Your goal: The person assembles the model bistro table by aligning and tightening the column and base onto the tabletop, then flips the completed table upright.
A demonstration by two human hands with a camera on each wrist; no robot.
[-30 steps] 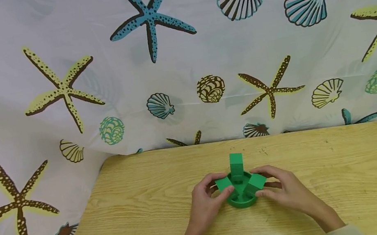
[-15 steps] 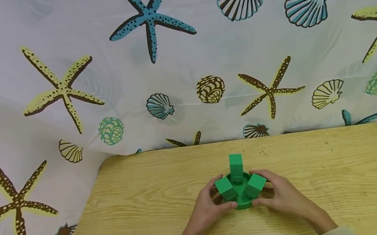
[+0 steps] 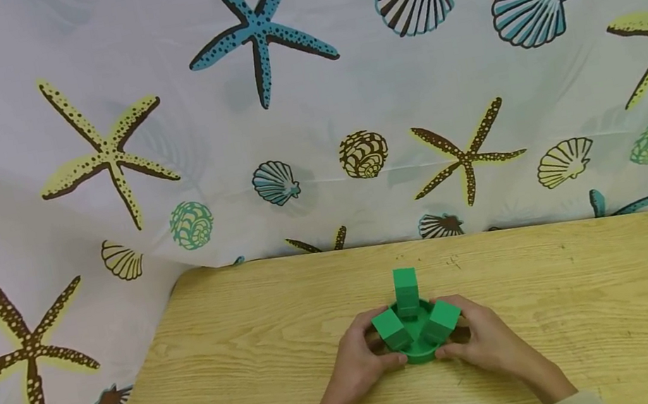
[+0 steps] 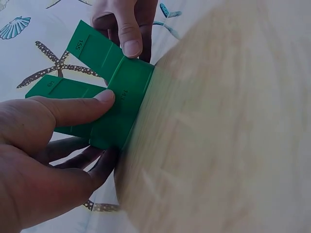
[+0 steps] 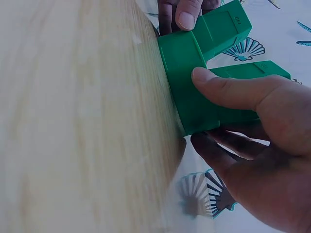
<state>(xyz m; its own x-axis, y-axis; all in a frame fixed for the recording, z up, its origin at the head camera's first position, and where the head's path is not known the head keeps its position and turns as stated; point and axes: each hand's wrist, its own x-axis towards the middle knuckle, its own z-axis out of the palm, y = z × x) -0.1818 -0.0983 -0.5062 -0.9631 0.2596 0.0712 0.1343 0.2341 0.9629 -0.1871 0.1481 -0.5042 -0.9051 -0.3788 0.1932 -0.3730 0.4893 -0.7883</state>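
A round green dish-like base point(image 3: 421, 356) sits on the table, with three square green blocks standing in it: a left block point(image 3: 390, 329), a right block point(image 3: 444, 318) and a back block point(image 3: 405, 285). My left hand point(image 3: 358, 360) grips the base from the left, thumb on its near side and fingers curled behind. From the right, my right hand point(image 3: 487, 338) holds it the same way. In the left wrist view small numbers mark the base wall point(image 4: 127, 90) and the blocks. The right wrist view shows my right thumb point(image 5: 221, 87) pressed on the base's side.
The wooden table point(image 3: 247, 358) reaches around the hands on every side. Behind it and to the left hangs a pale cloth point(image 3: 310, 118) printed with starfish and shells. The table's far edge meets this cloth.
Both thumbs have moved down from beside the blocks to the near side of the base. The green base with its blocks has shifted slightly toward me.
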